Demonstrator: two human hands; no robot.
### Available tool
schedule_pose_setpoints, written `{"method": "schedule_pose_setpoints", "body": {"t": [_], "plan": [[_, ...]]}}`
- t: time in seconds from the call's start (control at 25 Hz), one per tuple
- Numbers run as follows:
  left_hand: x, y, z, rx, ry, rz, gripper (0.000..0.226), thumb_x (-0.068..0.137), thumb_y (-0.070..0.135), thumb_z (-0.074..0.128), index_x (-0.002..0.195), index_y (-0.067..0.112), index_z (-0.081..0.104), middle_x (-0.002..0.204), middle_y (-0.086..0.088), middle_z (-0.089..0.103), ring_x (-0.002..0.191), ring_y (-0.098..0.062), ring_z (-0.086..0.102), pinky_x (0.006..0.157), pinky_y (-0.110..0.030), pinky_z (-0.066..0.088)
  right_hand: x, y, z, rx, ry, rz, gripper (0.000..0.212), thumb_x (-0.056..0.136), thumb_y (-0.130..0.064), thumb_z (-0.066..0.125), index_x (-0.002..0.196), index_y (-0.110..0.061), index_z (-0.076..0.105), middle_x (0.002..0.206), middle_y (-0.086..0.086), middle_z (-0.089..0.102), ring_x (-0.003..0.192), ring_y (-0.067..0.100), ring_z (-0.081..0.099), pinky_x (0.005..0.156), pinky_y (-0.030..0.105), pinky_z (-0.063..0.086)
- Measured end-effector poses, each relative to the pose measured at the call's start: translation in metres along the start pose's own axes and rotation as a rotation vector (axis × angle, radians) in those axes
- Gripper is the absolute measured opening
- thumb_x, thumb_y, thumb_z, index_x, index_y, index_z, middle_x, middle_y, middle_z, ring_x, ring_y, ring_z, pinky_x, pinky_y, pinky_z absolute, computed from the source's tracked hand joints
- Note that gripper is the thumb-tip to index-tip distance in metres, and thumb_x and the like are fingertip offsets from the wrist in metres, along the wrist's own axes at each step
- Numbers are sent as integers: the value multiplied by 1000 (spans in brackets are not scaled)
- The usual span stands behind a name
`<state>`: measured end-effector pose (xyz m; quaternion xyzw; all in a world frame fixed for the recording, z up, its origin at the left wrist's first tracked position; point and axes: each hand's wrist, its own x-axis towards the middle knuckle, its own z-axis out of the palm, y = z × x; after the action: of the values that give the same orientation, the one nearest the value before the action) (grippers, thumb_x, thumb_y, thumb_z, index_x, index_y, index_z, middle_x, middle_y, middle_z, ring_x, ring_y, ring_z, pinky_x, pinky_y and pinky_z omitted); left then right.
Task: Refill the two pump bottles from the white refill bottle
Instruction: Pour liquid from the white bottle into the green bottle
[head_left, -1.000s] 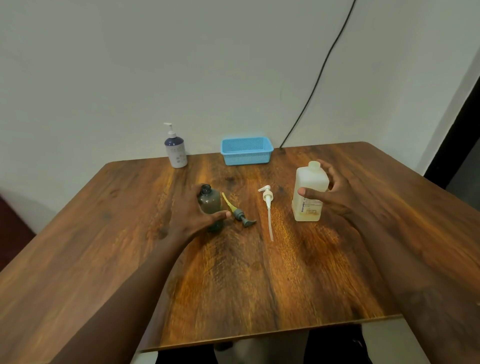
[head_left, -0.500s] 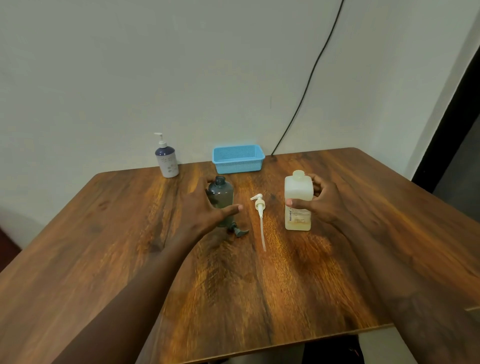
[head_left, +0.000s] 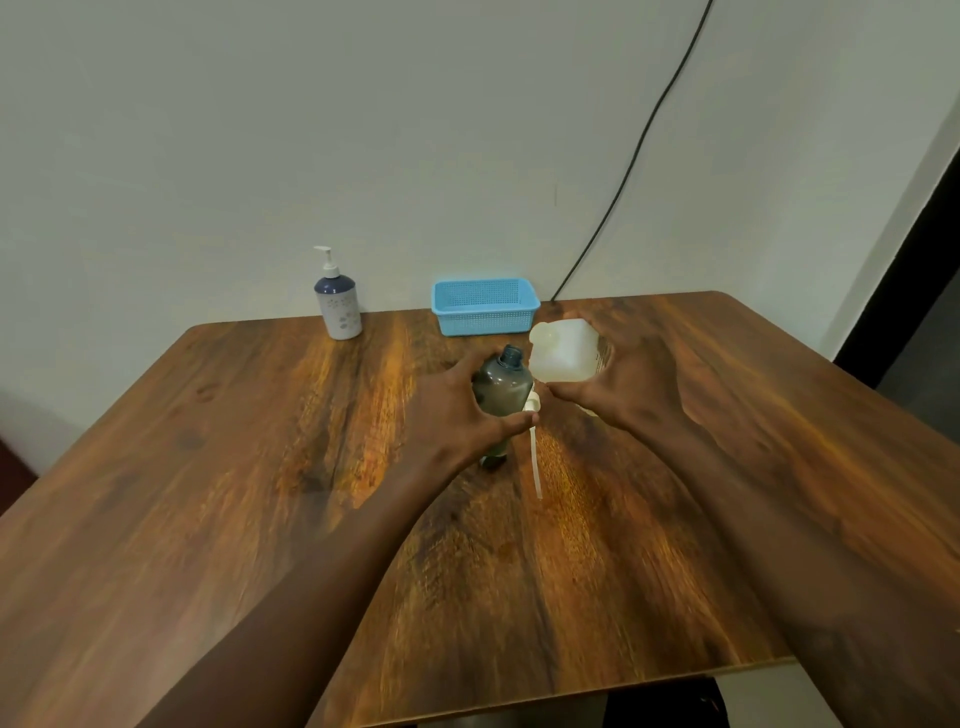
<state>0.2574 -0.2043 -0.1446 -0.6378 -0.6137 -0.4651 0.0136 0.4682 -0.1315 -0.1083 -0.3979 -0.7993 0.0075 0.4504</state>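
Observation:
My left hand (head_left: 457, 410) grips an uncapped dark grey bottle (head_left: 503, 387), held upright above the wooden table (head_left: 260, 493). My right hand (head_left: 623, 395) grips the white refill bottle (head_left: 563, 351), tilted to the left with its mouth close to the grey bottle's open neck. A white pump head with its long tube (head_left: 535, 462) lies on the table below both hands. The grey bottle's own pump is mostly hidden behind my left hand. A second pump bottle (head_left: 337, 301), blue and white with its pump on, stands at the back left.
A light blue plastic basket (head_left: 485, 306) sits at the table's far edge by the wall. A black cable (head_left: 623, 171) runs down the wall behind it. The table's front edge is near my body.
My right hand lifted the white refill bottle, carried it left and tilted it toward the grey bottle. My left hand raised the grey bottle slightly. The camera view shifted.

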Motion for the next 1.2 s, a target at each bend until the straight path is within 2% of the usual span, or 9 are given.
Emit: {"method": "schedule_pose_setpoints", "body": {"t": [0.12,0.32,0.48,0.56,0.76,0.88,1.0,1.2], "plan": [[-1,-4,-3,16,6,-13,92,59,74,83,139,38,54,122,9,71,100,-6,67,80,-29,61,1,-4,4,-18,-20,-33,78,62,-42,95,130,-18,63,119,11,71,96,26,65,77,30,50],[-3,-8,-7,2,-11,-21,93,60,73,82,140,35,55,121,8,72,99,-6,68,80,-30,61,2,-5,9,-25,-62,-67,78,64,-54,87,130,-22,62,118,9,71,98,27,66,79,45,59],[-4,-7,-10,23,-20,-25,95,59,77,77,141,34,54,123,4,72,99,-10,68,80,-32,62,5,-9,10,-88,-57,-113,80,64,-61,77,130,-19,64,117,10,72,98,29,66,78,37,54],[-4,-7,-12,32,-24,-23,97,59,81,72,141,33,54,123,3,72,99,-10,69,79,-33,62,5,-10,11,-79,-55,-116,77,66,-59,76,129,-17,65,117,12,72,96,30,66,77,37,53],[-5,-8,-14,45,-39,-51,101,56,81,68,143,32,53,124,2,72,99,-13,69,80,-39,62,7,-10,14,-53,-86,-131,71,70,-51,76,131,-17,64,119,14,71,99,35,67,80,48,58],[-5,-8,-14,49,-42,-58,99,58,76,76,143,31,53,125,-1,71,100,-15,70,81,-40,62,10,-9,15,-21,-108,-127,68,71,-53,74,132,-25,61,122,12,71,102,34,68,81,53,58],[-6,-8,-14,59,-38,-60,95,61,65,86,143,30,53,125,-1,71,99,-15,69,80,-39,62,11,-9,13,-76,-117,-153,72,70,-54,75,133,-23,62,125,8,71,105,31,67,84,49,58],[-5,-9,-14,78,-33,-59,94,63,62,88,144,31,52,125,0,71,99,-14,69,80,-36,62,14,-5,15,-80,-155,-138,75,71,-58,72,137,-25,58,129,8,69,107,30,67,86,50,57]]}}
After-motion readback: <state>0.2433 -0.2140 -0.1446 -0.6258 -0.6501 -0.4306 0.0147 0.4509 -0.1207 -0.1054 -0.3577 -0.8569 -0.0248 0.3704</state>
